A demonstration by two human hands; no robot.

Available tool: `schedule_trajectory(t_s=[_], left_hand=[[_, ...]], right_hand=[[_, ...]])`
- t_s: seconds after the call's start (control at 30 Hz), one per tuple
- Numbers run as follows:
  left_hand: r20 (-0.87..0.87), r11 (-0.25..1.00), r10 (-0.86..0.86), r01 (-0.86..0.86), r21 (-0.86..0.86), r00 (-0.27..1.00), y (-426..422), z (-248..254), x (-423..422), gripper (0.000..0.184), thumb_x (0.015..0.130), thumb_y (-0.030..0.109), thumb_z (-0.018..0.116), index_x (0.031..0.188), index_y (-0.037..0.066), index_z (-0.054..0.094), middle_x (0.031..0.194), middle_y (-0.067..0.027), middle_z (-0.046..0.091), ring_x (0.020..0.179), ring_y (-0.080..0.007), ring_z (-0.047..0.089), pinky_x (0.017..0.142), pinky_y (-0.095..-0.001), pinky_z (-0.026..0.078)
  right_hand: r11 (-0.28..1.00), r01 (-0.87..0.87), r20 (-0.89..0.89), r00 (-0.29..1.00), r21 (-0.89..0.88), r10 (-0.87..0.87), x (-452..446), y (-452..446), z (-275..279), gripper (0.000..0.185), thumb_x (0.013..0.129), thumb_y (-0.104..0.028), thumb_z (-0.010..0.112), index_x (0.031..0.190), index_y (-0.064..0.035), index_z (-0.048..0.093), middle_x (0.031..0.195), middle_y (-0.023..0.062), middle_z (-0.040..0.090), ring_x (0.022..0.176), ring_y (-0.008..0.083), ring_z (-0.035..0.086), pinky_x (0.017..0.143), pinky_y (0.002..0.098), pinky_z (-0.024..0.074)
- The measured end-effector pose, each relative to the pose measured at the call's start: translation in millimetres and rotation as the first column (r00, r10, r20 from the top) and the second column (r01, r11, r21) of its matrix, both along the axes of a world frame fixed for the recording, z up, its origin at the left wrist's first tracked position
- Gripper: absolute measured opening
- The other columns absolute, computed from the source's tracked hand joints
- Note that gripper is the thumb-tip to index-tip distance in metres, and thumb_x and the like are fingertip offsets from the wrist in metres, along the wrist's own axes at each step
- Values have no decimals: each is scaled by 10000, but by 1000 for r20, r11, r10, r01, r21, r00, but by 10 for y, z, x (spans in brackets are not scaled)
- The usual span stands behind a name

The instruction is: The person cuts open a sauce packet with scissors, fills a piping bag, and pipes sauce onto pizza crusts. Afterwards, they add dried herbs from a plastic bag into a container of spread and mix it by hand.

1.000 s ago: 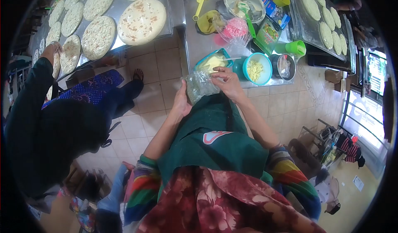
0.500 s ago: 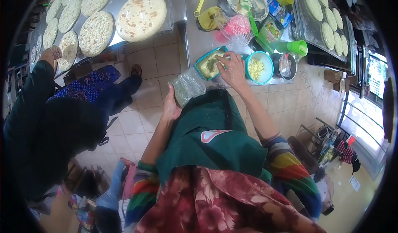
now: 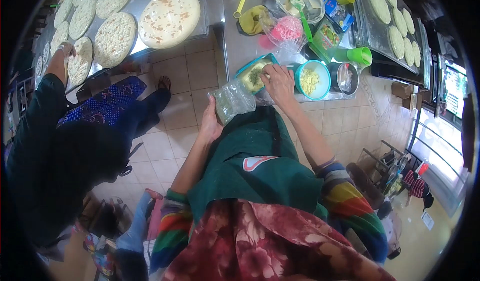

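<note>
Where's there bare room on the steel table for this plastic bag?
Bare steel shows on the table at left, between the teal tray and the olive bundle. Crowded: right of the tray, where the right hand, teal bowl and metal tin sit close.

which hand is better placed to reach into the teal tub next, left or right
Probably the right hand: it is at the right side of the teal tub, while the left hand holds a clear plastic bag, farther from the tub.

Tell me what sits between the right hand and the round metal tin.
In the head view, the teal-rimmed bowl sits between the right hand and the tin.
</note>
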State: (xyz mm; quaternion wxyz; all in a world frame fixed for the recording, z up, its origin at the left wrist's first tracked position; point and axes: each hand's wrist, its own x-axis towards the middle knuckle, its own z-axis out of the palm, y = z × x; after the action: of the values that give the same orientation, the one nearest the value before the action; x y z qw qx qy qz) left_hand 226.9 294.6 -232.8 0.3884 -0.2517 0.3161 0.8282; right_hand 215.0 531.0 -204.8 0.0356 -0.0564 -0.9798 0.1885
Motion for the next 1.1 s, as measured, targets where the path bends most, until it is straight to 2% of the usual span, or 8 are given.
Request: schedule_trajectory(t_s=[0.1, 0.2, 0.3, 0.5, 0.7, 0.8, 0.9, 1.1], left_hand=[[13, 1000, -1, 1, -9, 1000, 34, 11, -13, 554, 955, 477, 341, 1282, 40, 432, 1230, -105, 536, 1133, -225, 528, 986, -386, 419], [14, 999, 34, -33, -6, 999, 82, 44, -36, 549, 968, 442, 337, 1271, -8, 424, 1227, -135, 521, 1124, -243, 528, 957, -393, 439], [11, 999, 32, -32, 21, 999, 123, 81, -55, 549, 966, 444, 346, 1261, -11, 432, 1224, -131, 523, 1110, -234, 537, 948, -386, 449], [-20, 998, -51, 51, 22, 999, 199, 39, -9, 514, 957, 434, 402, 1215, -3, 479, 1141, -102, 575, 1045, -192, 568, 905, -357, 468], [-50, 991, -105, 100, -92, 993, 224, 79, 82, 461, 956, 415, 428, 1169, 14, 510, 1109, -92, 588, 1005, -186, 579, 876, -348, 474], [-36, 992, -96, 92, -92, 995, 197, -5, 147, 462, 956, 413, 429, 1171, 12, 505, 1111, -91, 587, 1006, -189, 579, 876, -355, 475], [-30, 988, -120, 116, -98, 992, 172, 45, 147, 457, 959, 425, 399, 1164, 34, 518, 1106, -79, 595, 997, -183, 590, 883, -365, 485], [80, 999, -33, 30, 31, 996, 160, 14, 84, 510, 962, 434, 382, 1235, 11, 460, 1181, -126, 551, 1077, -224, 552, 932, -387, 448]], right_hand=[[992, 53, 16, 999, -112, -52, 13, -20, 90, 247, 716, -156, 679, 960, -121, 653, 894, 62, 578, 890, 254, 539, 778, 383, 389], [908, 119, 94, 992, -403, -89, 3, -24, 256, 222, 720, -158, 680, 934, -100, 673, 973, 85, 586, 970, 284, 527, 852, 385, 399], [839, 46, 120, 993, -542, 23, 48, -144, 652, 175, 720, -154, 679, 879, -82, 692, 1041, 111, 579, 1032, 310, 507, 907, 378, 397], [880, -207, 68, 963, -428, 260, 178, -332, 372, 166, 727, -173, 706, 849, -60, 705, 1231, 112, 498, 1165, 306, 431, 950, 391, 376], [947, -245, 147, 949, -207, 278, 308, -508, 420, 156, 685, -145, 702, 808, -49, 692, 1250, 99, 480, 1177, 304, 426, 873, 446, 412], [949, -240, 144, 951, -204, 272, 369, -556, 332, 167, 670, -130, 698, 817, -51, 693, 1241, 94, 487, 1175, 298, 431, 847, 463, 415], [938, -187, 188, 950, -293, 248, 389, -545, 357, 169, 675, -130, 704, 828, -58, 696, 1230, 99, 495, 1156, 307, 449, 871, 443, 412], [871, -51, 86, 991, -488, 106, 340, -427, 310, 199, 714, -161, 722, 902, -97, 709, 1184, 131, 526, 1101, 314, 500, 909, 394, 405]])
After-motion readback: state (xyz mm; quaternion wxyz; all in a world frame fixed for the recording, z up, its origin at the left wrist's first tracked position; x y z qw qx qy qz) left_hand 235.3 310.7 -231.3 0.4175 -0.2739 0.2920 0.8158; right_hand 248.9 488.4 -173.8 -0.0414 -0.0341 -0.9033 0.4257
